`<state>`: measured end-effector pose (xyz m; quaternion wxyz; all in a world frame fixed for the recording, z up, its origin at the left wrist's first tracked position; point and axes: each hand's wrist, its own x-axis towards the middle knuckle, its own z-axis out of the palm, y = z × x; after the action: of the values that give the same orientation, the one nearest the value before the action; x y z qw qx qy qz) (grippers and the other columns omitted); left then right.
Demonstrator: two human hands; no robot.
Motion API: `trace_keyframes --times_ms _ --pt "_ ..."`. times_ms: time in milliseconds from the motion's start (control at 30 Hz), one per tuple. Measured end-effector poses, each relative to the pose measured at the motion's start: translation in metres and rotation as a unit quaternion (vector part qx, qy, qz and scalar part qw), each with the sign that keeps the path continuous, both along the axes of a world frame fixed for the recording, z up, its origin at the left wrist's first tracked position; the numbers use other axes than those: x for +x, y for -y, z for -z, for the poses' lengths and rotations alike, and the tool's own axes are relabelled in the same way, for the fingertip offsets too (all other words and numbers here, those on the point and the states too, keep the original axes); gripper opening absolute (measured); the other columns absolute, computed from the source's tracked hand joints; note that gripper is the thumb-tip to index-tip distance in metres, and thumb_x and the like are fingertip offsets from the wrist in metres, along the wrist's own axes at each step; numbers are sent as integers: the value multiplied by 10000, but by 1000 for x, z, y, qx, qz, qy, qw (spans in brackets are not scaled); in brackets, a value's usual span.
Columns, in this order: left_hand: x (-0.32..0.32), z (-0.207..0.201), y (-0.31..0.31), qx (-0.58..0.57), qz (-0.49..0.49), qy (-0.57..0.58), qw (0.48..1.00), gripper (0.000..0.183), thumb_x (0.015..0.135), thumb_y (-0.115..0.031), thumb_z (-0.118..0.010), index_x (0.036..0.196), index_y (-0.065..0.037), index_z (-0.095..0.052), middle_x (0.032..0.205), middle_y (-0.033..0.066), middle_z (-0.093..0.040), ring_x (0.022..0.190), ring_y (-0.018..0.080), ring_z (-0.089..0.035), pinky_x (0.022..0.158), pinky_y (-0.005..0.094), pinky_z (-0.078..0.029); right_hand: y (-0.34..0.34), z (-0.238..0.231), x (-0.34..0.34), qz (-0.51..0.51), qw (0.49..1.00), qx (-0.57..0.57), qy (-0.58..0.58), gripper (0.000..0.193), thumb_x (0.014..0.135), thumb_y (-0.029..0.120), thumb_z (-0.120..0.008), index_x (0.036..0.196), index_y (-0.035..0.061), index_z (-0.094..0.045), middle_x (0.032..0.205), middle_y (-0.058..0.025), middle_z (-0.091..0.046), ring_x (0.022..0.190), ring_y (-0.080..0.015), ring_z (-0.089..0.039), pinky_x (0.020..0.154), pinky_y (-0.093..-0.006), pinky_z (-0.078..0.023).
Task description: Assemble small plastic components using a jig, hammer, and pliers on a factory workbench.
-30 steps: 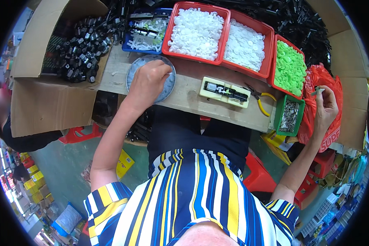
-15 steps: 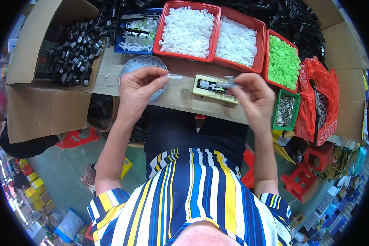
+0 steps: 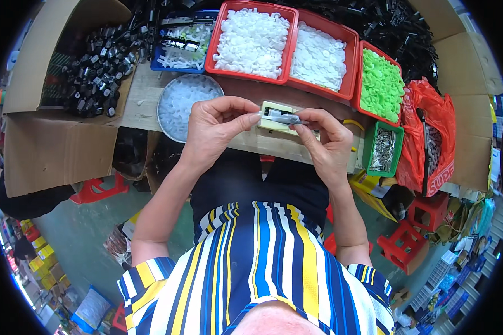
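Note:
My left hand (image 3: 215, 128) pinches the end of a small pale translucent plastic piece (image 3: 275, 116) between thumb and forefinger. From the other side, my right hand (image 3: 328, 139) grips a small grey part (image 3: 294, 119) in its fingertips. Both pieces meet end to end, or nearly so; fingers hide the exact contact. Directly beneath lies a cream-coloured block fixture (image 3: 278, 128) with a dark slotted part in it, partly covered by my right fingers. Left of the fixture, a round tray (image 3: 160, 114) is full of translucent pieces.
Along the back stand a blue tray (image 3: 176, 70), a red bin (image 3: 246, 76) of white pieces, another red bin (image 3: 352, 56) of white discs, and one (image 3: 374, 114) of green pieces. A green tray (image 3: 370, 146) holds metal pins. Cardboard boxes (image 3: 50, 162) and a red bag (image 3: 413, 117) flank the table.
My left hand has moved right with the pale piece, and my right hand has come slightly left and down. The two held pieces are now together above the fixture.

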<state>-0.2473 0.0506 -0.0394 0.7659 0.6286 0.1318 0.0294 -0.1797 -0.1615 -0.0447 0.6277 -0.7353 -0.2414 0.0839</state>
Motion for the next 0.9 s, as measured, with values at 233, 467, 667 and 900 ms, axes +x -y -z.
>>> trace_keyframes --times_ms 233,467,667,900 --pt "12 -1 9 -34 48 -74 995 166 833 -101 -778 969 -18 -731 826 26 -708 708 61 -626 586 194 -437 15 3 5 8 985 -24 171 203 791 -93 -698 974 -6 -691 934 -129 -705 875 -243 -699 777 -314 -541" --pt "21 -5 21 -62 92 -117 987 201 832 -64 -770 1014 0 -712 862 45 -700 742 81 -640 619 202 -471 23 2 10 -6 980 -26 195 229 770 -117 -691 969 -5 -694 940 -136 -708 886 -259 -703 769 -329 -546" --pt "18 -6 25 370 59 194 907 274 778 -11 -767 1048 -1 -720 924 85 -697 858 190 -676 747 291 -532 26 1 14 21 987 -37 153 231 766 -122 -686 967 -8 -698 925 -129 -705 861 -234 -694 752 -313 -539" --pt "23 11 26 415 95 185 886 193 775 -51 -753 950 11 -702 920 131 -655 822 302 -617 732 399 -511 27 -4 17 9 978 -76 196 189 772 -105 -688 939 -17 -693 906 -138 -697 851 -251 -692 738 -315 -531"
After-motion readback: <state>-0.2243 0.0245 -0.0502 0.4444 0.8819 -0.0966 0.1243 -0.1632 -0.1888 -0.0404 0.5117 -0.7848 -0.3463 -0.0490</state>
